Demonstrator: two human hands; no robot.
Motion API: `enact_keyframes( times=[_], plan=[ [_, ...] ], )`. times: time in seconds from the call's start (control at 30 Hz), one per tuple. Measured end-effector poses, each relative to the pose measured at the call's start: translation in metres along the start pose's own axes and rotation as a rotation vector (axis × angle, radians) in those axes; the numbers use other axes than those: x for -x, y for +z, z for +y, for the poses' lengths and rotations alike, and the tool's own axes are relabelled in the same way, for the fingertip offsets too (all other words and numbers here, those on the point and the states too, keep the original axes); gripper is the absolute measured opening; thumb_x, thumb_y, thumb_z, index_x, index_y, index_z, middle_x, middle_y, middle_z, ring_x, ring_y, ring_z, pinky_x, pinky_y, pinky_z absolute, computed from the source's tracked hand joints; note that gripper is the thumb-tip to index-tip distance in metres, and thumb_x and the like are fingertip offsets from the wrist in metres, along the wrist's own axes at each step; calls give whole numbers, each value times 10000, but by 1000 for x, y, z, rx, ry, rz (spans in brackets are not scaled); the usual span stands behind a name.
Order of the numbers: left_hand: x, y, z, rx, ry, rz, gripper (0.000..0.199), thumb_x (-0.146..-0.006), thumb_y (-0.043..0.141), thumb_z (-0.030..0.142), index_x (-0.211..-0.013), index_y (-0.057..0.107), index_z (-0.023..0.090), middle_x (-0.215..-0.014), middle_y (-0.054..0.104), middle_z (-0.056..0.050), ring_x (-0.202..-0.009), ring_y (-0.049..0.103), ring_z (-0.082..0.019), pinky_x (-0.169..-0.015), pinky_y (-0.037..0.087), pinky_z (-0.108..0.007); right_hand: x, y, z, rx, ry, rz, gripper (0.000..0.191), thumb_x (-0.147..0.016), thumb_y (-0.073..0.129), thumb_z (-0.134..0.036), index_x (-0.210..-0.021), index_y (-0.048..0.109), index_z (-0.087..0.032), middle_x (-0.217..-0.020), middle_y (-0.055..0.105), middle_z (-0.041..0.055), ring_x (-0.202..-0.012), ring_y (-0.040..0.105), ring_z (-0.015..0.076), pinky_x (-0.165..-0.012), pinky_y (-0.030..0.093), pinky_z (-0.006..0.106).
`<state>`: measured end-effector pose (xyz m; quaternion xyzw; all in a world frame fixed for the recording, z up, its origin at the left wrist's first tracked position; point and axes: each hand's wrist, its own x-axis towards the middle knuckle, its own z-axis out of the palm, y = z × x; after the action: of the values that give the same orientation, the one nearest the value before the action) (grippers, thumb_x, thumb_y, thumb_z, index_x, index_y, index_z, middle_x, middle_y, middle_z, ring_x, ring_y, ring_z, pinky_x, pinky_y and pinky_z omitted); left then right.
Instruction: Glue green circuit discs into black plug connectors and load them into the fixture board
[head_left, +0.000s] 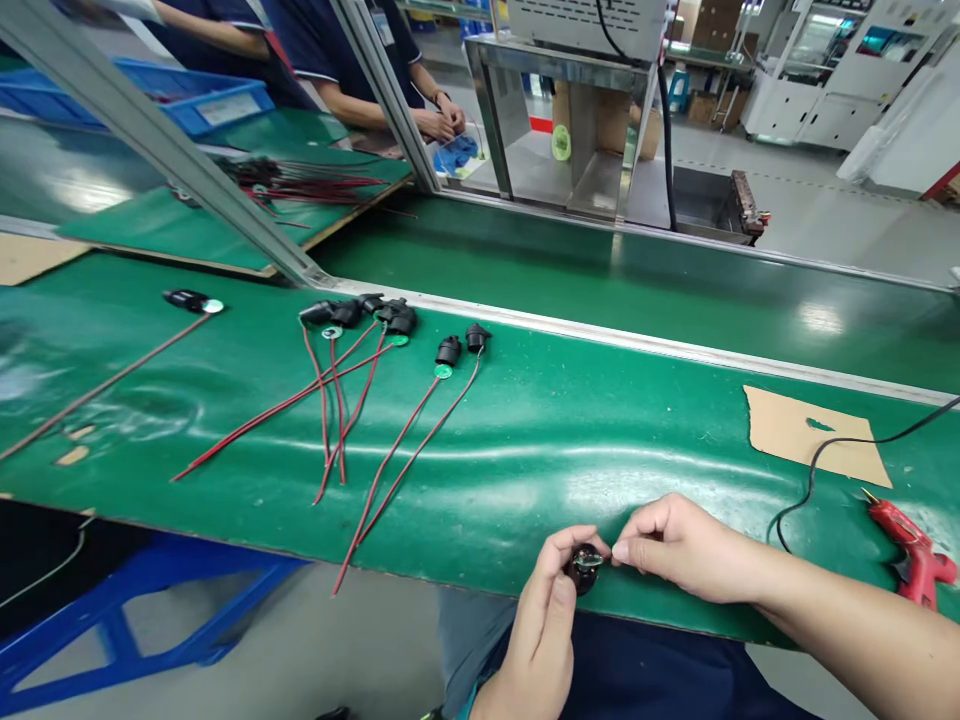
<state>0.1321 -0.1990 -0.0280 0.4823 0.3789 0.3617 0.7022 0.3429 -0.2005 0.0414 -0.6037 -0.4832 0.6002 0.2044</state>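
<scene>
Close to the bench's front edge, my left hand [541,618] is closed around a small round black part [584,582], its face turned up with something shiny inside it. My right hand [682,548] is in a pinch at the right rim of that part. Whatever lies between its fingertips is too small to make out. To the left on the green bench top [600,420] lie two black plugs [448,351] with red wires [397,450]. Beyond them is a cluster of several more black plugs [394,316] with red wires.
A red glue gun [911,550] lies at the right, near a black cable [806,490] crossing a cardboard piece [787,430]. One black plug [187,300] lies far left. A metal frame bar [225,180] slants up there. Across the bench, a co-worker's hands [446,118] handle something blue.
</scene>
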Motion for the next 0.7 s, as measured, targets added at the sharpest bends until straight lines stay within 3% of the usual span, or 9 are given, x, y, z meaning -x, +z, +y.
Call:
enact_keyframes(
  times=[0.13, 0.37, 0.5, 0.7],
  plan=[
    [8, -4, -7, -12, 24, 14, 532, -936, 566, 579, -1292, 642, 192, -1234, 668, -159, -1172, 608, -323, -1041, 476, -422, 11, 11, -7, 224, -219, 168, 265, -937, 563, -284, -743, 705, -173, -674, 578, -2, -635, 531, 132, -619, 405, 254],
    [12, -5, -3, -200, 203, -83, 366, -1028, 450, 344, -1363, 558, 244, -1273, 627, -139, -1161, 599, -293, -1024, 470, -420, 18, 30, 1, 408, -436, 284, 327, -1011, 470, -246, -773, 681, -171, -660, 566, 14, -612, 541, 137, -599, 398, 257],
    [9, 1, 3, -291, 285, -108, 341, -1028, 430, 219, -1349, 522, 288, -1197, 618, -108, -1102, 599, -258, -969, 490, -395, 22, 36, 6, 526, -468, 312, 323, -1017, 445, -228, -802, 679, -169, -678, 577, 22, -611, 533, 140, -611, 393, 265],
    [3, 10, 9, -296, 347, -50, 303, -1029, 397, 156, -1262, 535, 293, -1033, 613, -61, -974, 606, -213, -886, 495, -345, 26, 38, 0, 773, -460, 280, 299, -983, 469, -165, -736, 637, -168, -663, 579, 16, -584, 521, 144, -607, 378, 285]
  ],
)
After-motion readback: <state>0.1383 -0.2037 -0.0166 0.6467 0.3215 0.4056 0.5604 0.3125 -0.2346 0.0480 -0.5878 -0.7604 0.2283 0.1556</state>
